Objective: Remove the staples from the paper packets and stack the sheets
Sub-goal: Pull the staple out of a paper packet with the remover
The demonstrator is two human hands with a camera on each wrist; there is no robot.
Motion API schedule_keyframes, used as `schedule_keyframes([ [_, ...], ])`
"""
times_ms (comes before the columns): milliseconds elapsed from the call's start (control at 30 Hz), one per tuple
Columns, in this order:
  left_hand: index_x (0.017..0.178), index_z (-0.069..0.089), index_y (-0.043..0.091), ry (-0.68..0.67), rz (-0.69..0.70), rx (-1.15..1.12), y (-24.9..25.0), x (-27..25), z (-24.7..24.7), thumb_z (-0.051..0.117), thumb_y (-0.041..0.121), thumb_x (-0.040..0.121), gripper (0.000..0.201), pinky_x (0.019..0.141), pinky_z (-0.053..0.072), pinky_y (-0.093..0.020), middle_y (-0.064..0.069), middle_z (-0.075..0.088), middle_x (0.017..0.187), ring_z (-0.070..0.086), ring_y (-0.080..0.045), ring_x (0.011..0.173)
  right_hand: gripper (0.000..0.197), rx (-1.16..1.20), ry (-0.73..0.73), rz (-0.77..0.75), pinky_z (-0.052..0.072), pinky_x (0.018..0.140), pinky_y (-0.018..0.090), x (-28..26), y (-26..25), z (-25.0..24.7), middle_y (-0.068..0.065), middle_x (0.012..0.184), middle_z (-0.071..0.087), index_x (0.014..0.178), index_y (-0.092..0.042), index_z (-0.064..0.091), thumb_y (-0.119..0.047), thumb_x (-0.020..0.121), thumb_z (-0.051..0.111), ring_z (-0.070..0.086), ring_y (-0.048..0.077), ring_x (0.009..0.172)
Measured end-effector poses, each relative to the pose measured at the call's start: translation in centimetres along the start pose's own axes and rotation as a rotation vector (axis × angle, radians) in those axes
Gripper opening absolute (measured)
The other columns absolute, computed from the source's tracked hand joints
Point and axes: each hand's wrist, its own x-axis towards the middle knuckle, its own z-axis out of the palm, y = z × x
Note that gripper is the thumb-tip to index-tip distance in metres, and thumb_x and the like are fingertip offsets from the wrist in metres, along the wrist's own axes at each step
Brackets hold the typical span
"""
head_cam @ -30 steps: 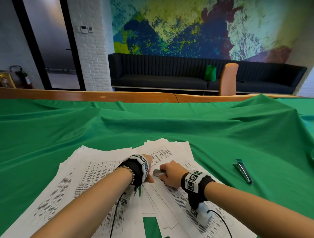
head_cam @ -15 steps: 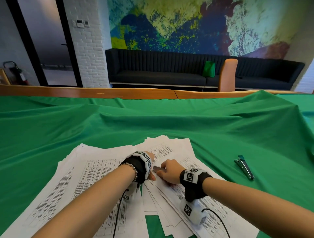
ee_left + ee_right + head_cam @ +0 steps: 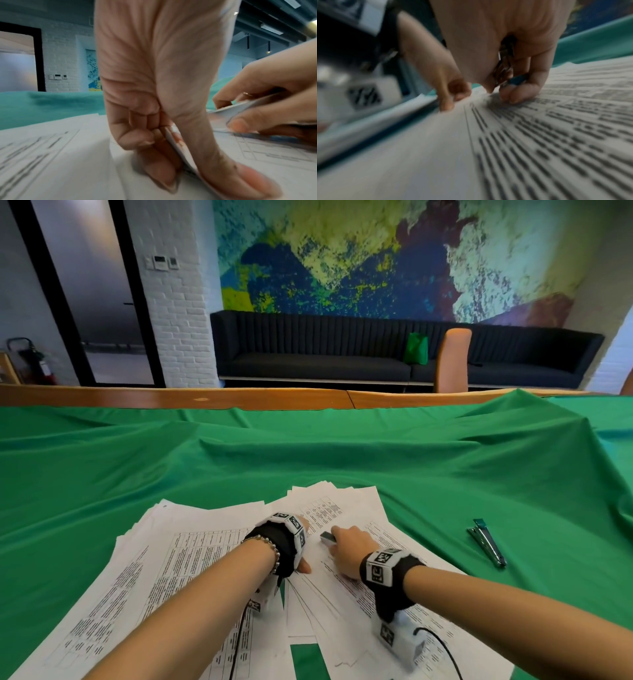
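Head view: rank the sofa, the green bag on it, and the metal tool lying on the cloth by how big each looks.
1. sofa
2. and 3. green bag and metal tool look about alike; the tool is far nearer, so no ranking.

Two hands [image 3: 301,546] — seemingly two staple removers [image 3: 488,546]

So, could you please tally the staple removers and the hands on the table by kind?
Staple removers: 2, one in the right hand, one lying on the cloth
Hands: 2, left and right
Total: 4
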Motion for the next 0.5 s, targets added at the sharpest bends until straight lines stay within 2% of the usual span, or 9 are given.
schedule_keyframes([
  [100,0.094,0.051,0.013,-0.037,-0.006,-0.045,-0.4,0.8,0.4,0.073,0.070,0.060,0.070,0.075,0.058,-0.037,-0.006,0.064,0.096,0.065,-0.026,0.082,0.019,0.059,-0.054,0.028,0.046,0.072,0.029,0.4,1.6,-1.4,0.009,0.106,0.062,0.103,-0.015,0.055,-0.029,0.098,0.044,0.054,0.024,0.084],
  [167,0.091,0.051,0.016,-0.041,-0.014,-0.083,-0.7,1.0,0.4,0.074,0.074,0.054,0.073,0.075,0.058,-0.039,-0.001,0.065,0.094,0.065,-0.025,0.084,0.013,0.109,-0.057,0.026,0.042,0.061,0.025,0.5,3.0,-2.1,0.006,0.097,0.062,0.095,-0.018,0.052,-0.030,0.098,0.046,0.056,0.021,0.079],
  [233,0.098,0.051,0.018,-0.046,-0.021,-0.131,-1.1,1.4,0.6,0.074,0.078,0.046,0.083,0.078,0.057,-0.039,-0.001,0.065,0.100,0.064,-0.025,0.090,0.013,0.222,-0.062,0.049,0.045,0.052,0.022,0.5,4.3,-2.6,0.001,0.090,0.062,0.098,-0.019,0.054,-0.030,0.098,0.048,0.059,0.016,0.068],
  [333,0.105,0.051,0.018,-0.074,-0.047,-0.191,-1.1,1.6,0.7,0.077,0.077,0.043,0.089,0.081,0.054,-0.039,-0.002,0.064,0.103,0.062,-0.025,0.092,0.018,0.438,-0.070,0.153,0.053,0.044,0.026,0.2,5.9,-3.0,0.003,0.082,0.061,0.108,-0.015,0.053,-0.029,0.099,0.049,0.059,0.014,0.050],
  [433,0.103,0.052,0.019,-0.066,-0.064,-0.206,-0.9,1.3,0.8,0.077,0.077,0.042,0.088,0.080,0.055,-0.038,-0.001,0.064,0.101,0.062,-0.024,0.089,0.026,0.478,0.010,0.199,0.060,0.059,0.038,0.3,7.6,-3.3,0.007,0.080,0.062,0.112,-0.007,0.055,-0.029,0.096,0.054,0.058,0.018,0.053],
  [500,0.105,0.052,0.019,-0.065,-0.073,-0.224,-0.8,1.3,1.0,0.078,0.076,0.042,0.088,0.081,0.054,-0.038,0.000,0.063,0.104,0.062,-0.023,0.090,0.034,0.372,0.043,0.130,0.057,0.065,0.033,0.2,8.1,-3.4,0.003,0.090,0.063,0.115,-0.012,0.056,-0.034,0.090,0.065,0.061,0.017,0.066],
])
